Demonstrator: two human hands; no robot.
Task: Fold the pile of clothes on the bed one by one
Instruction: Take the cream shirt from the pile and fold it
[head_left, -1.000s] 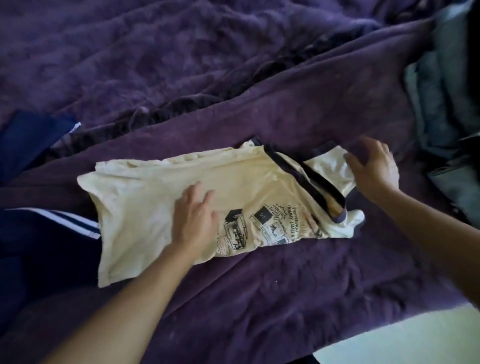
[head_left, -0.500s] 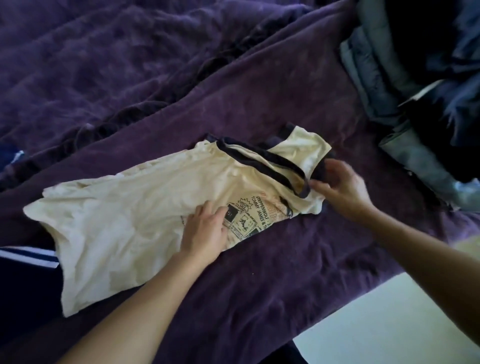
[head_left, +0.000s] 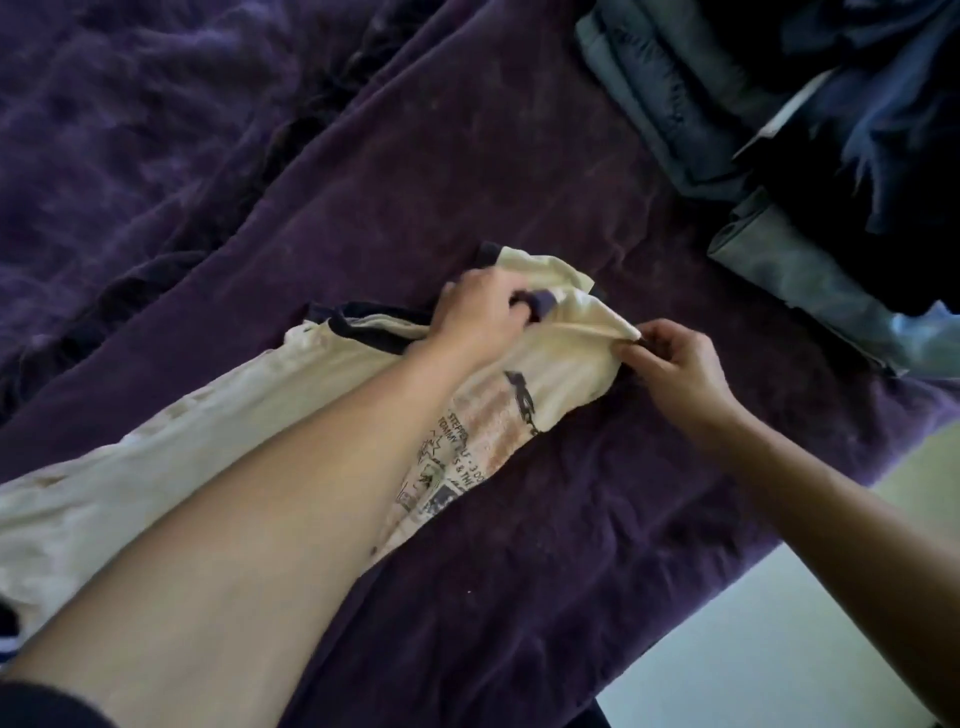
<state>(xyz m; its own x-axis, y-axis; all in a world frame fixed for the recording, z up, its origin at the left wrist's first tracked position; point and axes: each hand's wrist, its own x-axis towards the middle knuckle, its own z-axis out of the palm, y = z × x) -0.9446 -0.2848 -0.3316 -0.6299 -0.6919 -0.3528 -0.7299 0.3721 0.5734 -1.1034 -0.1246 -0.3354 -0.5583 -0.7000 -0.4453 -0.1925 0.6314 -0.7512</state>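
Tightly: left hand (head_left: 480, 318), right hand (head_left: 675, 366), shirt (head_left: 566, 358).

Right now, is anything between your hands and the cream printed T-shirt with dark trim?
Nothing visible. The left hand grips the cream printed T-shirt by its dark trim; the right hand pinches its corner.

The T-shirt (head_left: 156, 467) lies on the blanket (head_left: 467, 182), the clothes pile (head_left: 779, 130) behind to its right.
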